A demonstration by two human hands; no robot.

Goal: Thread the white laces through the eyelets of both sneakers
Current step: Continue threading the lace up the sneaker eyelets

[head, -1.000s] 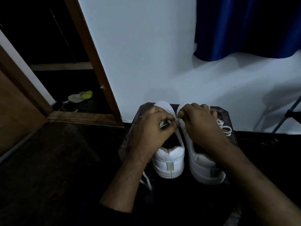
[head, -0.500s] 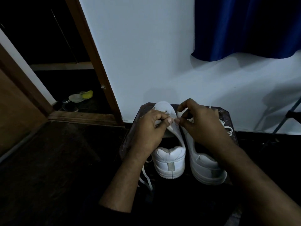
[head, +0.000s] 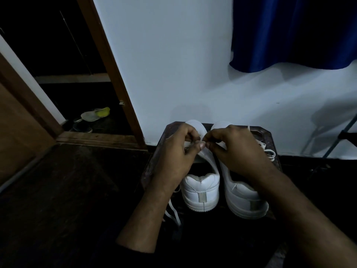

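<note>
Two white sneakers are set side by side on a dark stool (head: 270, 136) in the lower centre of the frame, heels toward the camera and toes toward the wall, so their long axes run up the picture. Both hands are held over the left sneaker (head: 201, 190), near its tongue. The left hand (head: 177, 157) is curled, thumb and fingers pinched on what appears to be a lace (head: 202, 151); the right hand (head: 237, 151) is curled too, its fingertips (head: 207, 145) brought against the left thumb at the same spot, apparently pinching the lace tip, though this is too dark to be sure. A loose lace end (head: 173, 211) is seen hanging below the left wrist. More lace (head: 268, 151) is bunched beside the right sneaker (head: 245, 200), toward the right of the frame. The eyelets lie directly under the fingertips, hidden by them, so the coming pass is judged to be short and downward. The left hand is nearer the outer eyelet row, the right the inner.
</note>
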